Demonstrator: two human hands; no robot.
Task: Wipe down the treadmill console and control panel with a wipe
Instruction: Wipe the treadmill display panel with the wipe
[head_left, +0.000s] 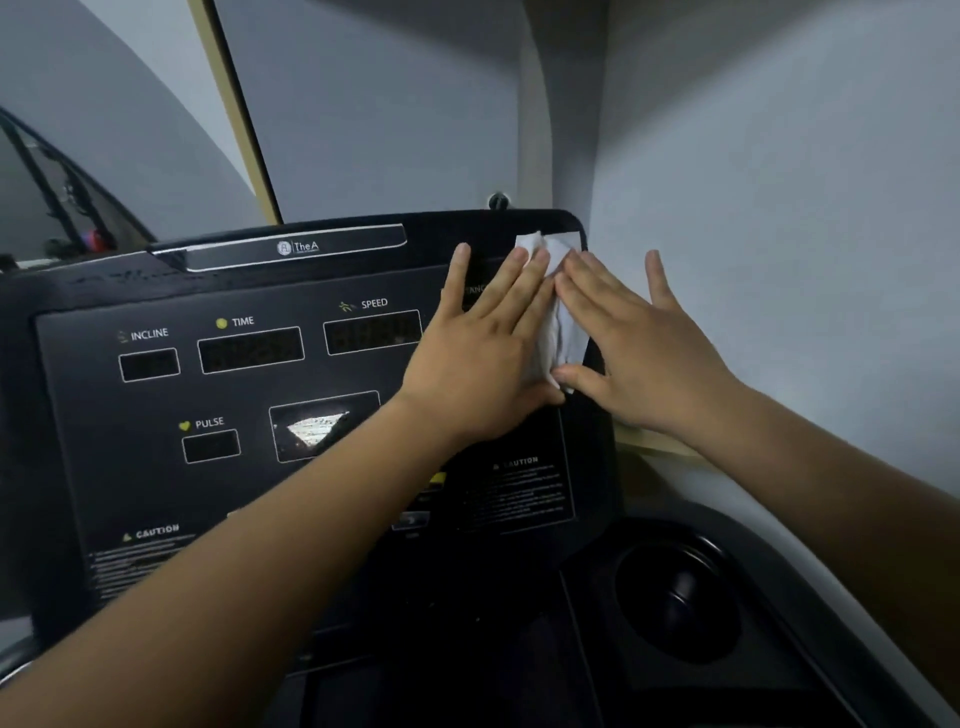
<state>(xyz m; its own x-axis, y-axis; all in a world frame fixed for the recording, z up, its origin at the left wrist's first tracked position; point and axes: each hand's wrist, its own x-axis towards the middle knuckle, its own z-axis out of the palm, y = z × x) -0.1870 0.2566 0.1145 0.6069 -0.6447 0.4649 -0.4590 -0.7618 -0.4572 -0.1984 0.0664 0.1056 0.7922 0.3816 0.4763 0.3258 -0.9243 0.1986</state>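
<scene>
The black treadmill console (249, 395) fills the lower left, with display windows labelled INCLINE, TIME, SPEED and PULSE. A crumpled white wipe (561, 322) lies flat against the console's upper right corner. My left hand (483, 353) presses on the wipe's left side with straight, spread fingers. My right hand (639, 343) presses on its right side, fingers straight too, thumb under the wipe's lower edge. Most of the wipe is hidden under the two hands; only a strip between them and a corner above the fingertips show.
A grey wall (779, 208) stands close on the right of the console. A round black cup holder (680, 597) sits in the tray at lower right. CAUTION labels (519, 493) are printed on the panel. A dark rack (57, 197) stands at far left.
</scene>
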